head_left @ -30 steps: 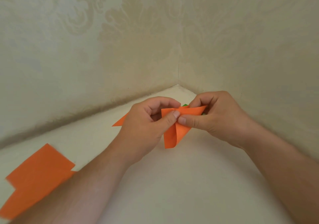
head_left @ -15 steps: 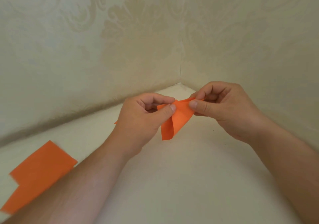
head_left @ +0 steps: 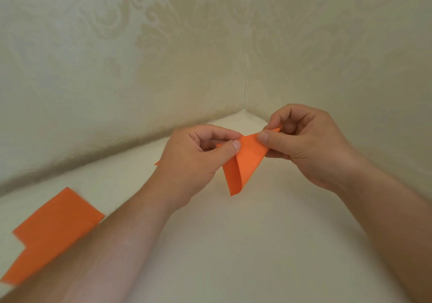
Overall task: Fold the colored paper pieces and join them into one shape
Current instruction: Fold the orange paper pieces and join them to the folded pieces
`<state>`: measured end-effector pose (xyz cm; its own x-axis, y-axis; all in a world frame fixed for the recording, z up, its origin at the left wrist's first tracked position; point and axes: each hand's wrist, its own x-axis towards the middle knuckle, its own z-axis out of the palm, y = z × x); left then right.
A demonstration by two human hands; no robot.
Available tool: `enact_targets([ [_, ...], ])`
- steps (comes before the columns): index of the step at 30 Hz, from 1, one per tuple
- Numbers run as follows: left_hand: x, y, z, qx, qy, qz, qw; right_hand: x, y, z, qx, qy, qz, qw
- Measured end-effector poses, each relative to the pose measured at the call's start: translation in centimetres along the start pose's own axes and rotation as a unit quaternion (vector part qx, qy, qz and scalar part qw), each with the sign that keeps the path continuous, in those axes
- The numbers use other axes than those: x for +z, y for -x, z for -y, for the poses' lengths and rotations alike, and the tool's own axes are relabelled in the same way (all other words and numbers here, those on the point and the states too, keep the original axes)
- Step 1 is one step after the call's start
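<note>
Matt paper, damask walls

Orange paper [head_left: 245, 162] matt and smooth; surface [head_left: 233, 244] cream, matt; wallpaper [head_left: 163, 45] has a faintly sheened embossed pattern.

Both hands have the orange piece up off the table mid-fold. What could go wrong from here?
1. The folded orange paper piece is held in mid-air, pinched only at its top edge by the left hand and right hand. Its lower flap hangs in a loose curl, so a crease could land crooked.
2. The left forearm lies over the flat orange paper sheets on the white table and may drag or crumple them.
</note>
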<state>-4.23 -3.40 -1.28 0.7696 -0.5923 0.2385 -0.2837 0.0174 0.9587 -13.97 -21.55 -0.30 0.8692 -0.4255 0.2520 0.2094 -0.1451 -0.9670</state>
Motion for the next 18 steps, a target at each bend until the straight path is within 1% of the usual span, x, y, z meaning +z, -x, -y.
enact_targets([
  [5, 0.0, 0.1, 0.1, 0.008, 0.004, -0.002, 1.0, 0.3, 0.1, -0.1, 0.007, -0.01, -0.012, 1.0],
  [11, 0.2, 0.1, 0.1, 0.011, 0.028, -0.02, 0.999, 1.5, 0.6, -0.2, 0.089, -0.082, 0.047, 0.992],
  [18, 0.2, 0.0, 0.2, 0.002, 0.051, -0.027, 0.998, 1.8, 0.6, -0.4, 0.131, -0.08, 0.053, 0.987],
])
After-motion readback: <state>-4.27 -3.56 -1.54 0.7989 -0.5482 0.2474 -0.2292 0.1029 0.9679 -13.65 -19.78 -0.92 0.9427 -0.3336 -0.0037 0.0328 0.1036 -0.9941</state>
